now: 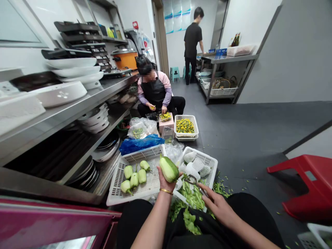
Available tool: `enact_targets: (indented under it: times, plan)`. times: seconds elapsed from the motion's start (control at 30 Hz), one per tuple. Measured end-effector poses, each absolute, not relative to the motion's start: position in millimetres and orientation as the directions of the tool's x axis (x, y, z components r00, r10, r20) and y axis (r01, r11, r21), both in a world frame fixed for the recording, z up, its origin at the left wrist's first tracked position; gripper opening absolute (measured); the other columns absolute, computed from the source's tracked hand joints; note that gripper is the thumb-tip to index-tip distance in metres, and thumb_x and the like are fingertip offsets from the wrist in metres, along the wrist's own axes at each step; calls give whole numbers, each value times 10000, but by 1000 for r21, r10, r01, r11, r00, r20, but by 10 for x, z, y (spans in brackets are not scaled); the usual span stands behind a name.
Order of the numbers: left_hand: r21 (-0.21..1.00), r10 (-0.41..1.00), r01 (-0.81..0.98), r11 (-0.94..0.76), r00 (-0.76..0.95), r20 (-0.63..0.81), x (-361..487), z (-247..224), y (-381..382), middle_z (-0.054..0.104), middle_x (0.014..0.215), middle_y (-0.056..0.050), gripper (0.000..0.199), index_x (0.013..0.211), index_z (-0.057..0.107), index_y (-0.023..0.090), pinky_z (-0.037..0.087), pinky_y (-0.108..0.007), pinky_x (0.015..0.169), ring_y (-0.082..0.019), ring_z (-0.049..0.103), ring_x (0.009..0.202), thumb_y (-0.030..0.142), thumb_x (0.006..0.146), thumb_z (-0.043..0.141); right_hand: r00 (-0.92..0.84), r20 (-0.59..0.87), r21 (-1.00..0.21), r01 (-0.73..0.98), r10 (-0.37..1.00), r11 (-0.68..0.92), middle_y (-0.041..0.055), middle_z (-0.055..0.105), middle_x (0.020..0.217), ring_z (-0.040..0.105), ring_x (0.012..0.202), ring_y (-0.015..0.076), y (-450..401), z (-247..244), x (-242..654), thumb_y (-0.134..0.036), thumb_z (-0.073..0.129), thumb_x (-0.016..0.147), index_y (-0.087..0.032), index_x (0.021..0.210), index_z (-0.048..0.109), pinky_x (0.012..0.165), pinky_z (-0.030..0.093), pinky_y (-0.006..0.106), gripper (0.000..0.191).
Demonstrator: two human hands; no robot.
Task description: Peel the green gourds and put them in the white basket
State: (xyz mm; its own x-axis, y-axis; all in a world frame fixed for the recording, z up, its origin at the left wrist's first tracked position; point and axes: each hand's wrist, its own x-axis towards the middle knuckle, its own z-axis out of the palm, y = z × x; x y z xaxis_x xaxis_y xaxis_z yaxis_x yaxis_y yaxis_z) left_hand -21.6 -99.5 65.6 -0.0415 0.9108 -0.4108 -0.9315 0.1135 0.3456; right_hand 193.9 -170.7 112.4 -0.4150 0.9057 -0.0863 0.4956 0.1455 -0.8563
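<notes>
My left hand [165,182], with a gold bracelet at the wrist, grips a pale green gourd [168,168], partly peeled, with darker skin along its right side. In my right hand [220,206] is a metal peeler [191,179], its head just right of the gourd and apart from it. Below both hands lie green peelings [192,193], heaped over the near part of a white basket [214,164]. White foam net sleeves [195,168] fill that basket's far part. Several peeled pale gourds [134,179] rest in the white basket [113,193] on the left.
A seated person [155,90] handles yellow flowers; more fill a basket [197,128]. Another person [193,38] stands by a steel table [218,59]. Steel shelving [103,93] with dishes runs along the left. On the right stands a red stool [308,180]. Peel scraps litter the floor.
</notes>
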Motion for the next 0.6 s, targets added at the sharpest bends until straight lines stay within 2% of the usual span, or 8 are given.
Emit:
enact_targets:
  times: [0.1, 0.2, 0.3, 0.43, 0.5, 0.6]
  plan:
    - [398, 885, -870, 290, 86, -457, -171, 487, -1015, 657, 745, -86, 502, 888, 602, 141, 499, -376, 599, -235, 633, 676, 586, 658, 635, -386, -37, -854, 492, 922, 172, 88, 569, 1276, 508, 1193, 240, -1501, 1281, 1916, -357, 387, 868, -158, 1305, 481, 1002, 397, 393, 489]
    - [456, 878, -814, 359, 130, -460, -125, 393, -1008, 662, 774, -120, 540, 969, 592, 97, 492, -358, 569, -247, 637, 673, 550, 677, 630, -390, -4, -820, 529, 921, 220, 108, 572, 1269, 533, 1167, 244, -1289, 1357, 1788, -293, 402, 852, -151, 1287, 498, 989, 408, 395, 468]
    - [538, 912, -787, 302, 73, -404, -100, 422, -1003, 668, 852, -124, 567, 1070, 572, 103, 500, -370, 650, -258, 641, 744, 489, 662, 657, -367, 10, -768, 592, 930, 242, 109, 577, 1263, 538, 1162, 245, -1109, 1379, 1626, -230, 411, 847, -172, 1295, 486, 986, 408, 408, 458]
    - [676, 964, -730, 101, -97, -249, -50, 502, -1029, 669, 917, -86, 548, 1126, 559, 162, 489, -360, 758, -261, 631, 864, 375, 635, 676, -373, 30, -739, 616, 927, 272, 98, 592, 1246, 540, 1161, 238, -999, 1364, 1451, -193, 418, 848, -201, 1308, 471, 977, 422, 398, 463]
    - [708, 970, -704, 55, -130, -205, -15, 496, -1042, 669, 937, -83, 536, 1110, 570, 165, 483, -347, 777, -265, 623, 901, 349, 619, 678, -381, 67, -739, 603, 922, 302, 94, 581, 1261, 543, 1159, 228, -1058, 1295, 1437, -200, 405, 859, -206, 1325, 451, 972, 430, 387, 469]
    - [706, 964, -706, 56, -146, -222, 13, 435, -1025, 670, 938, -81, 507, 1078, 583, 157, 480, -331, 774, -252, 625, 894, 325, 610, 680, -378, 76, -748, 591, 923, 304, 98, 561, 1283, 557, 1140, 227, -1344, 1099, 1567, -208, 389, 863, -203, 1341, 433, 949, 450, 383, 480]
